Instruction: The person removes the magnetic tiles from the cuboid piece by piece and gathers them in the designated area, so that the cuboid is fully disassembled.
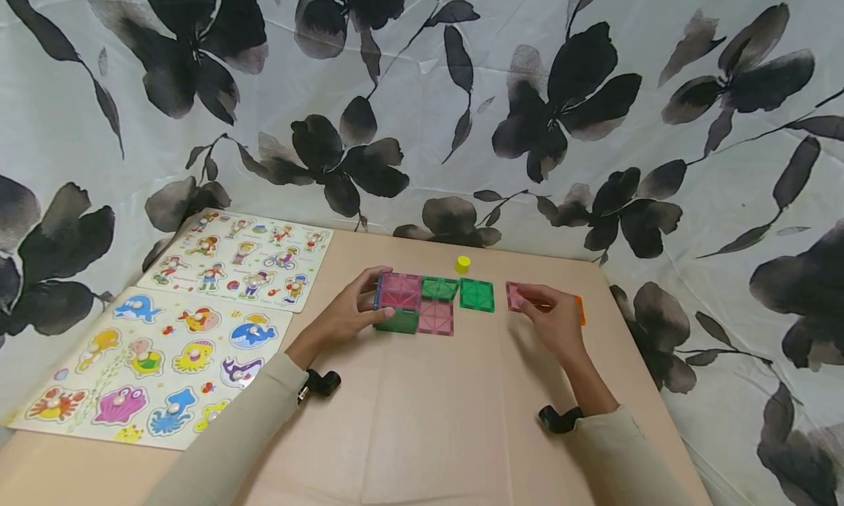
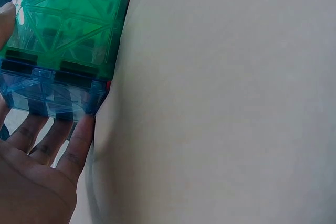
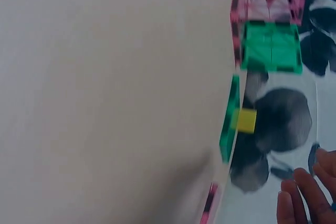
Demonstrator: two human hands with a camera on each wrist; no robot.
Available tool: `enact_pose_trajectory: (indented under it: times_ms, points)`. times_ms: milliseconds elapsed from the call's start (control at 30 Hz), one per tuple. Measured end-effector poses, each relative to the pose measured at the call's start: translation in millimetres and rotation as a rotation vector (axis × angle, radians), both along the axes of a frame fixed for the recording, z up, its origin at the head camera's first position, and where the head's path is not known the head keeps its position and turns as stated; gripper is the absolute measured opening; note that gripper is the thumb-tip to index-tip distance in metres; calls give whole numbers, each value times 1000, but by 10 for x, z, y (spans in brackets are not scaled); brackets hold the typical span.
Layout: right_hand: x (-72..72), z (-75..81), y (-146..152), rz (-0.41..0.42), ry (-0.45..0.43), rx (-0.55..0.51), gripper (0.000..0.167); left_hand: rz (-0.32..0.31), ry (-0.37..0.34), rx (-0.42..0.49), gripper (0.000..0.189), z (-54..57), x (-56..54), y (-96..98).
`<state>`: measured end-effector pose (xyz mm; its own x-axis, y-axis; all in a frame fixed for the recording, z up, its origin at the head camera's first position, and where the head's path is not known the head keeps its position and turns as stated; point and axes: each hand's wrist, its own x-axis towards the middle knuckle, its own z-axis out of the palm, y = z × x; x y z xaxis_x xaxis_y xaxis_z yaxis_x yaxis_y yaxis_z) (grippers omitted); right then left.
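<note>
My left hand (image 1: 346, 306) holds the left side of a small structure of see-through magnetic tiles. Its fingers press against a blue magnetic tile (image 2: 47, 90), and the thumb lies by the green tile (image 2: 68, 24) joined to it. Pink tiles (image 1: 436, 318) and another green tile (image 1: 439, 288) form the rest of the structure. My right hand (image 1: 555, 319) hovers over a pink tile (image 1: 513, 296) and an orange tile (image 1: 580, 310), partly hiding both. In the right wrist view its fingers (image 3: 310, 198) are loosely bent, with no tile visible between them.
A separate green tile (image 1: 477, 295) lies just right of the structure. Behind it stands a yellow cylinder (image 1: 463, 264). Two picture puzzle boards (image 1: 217, 312) cover the table's left side. A flower-printed cloth (image 1: 435, 88) hangs behind the tan table (image 1: 422, 418).
</note>
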<state>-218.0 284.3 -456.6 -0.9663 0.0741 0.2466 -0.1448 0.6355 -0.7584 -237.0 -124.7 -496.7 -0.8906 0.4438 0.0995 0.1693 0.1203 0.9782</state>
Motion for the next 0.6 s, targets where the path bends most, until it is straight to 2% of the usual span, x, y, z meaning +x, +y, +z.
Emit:
enact_pose_trajectory:
  times_ms: [133, 400, 533, 600]
  points:
    - [-76, -32, -292, 89, -31, -1, 31, -2, 10, 0, 81, 16, 11, 5]
    - [-240, -92, -740, 211, -63, -14, 37, -16, 17, 20, 78, 26, 24, 9]
    - [-316, -94, -904, 242, -51, -6, 37, -22, 18, 21, 79, 38, 26, 13]
    - [-353, -92, -969, 233, -45, 21, 33, -20, 17, 13, 80, 46, 29, 16]
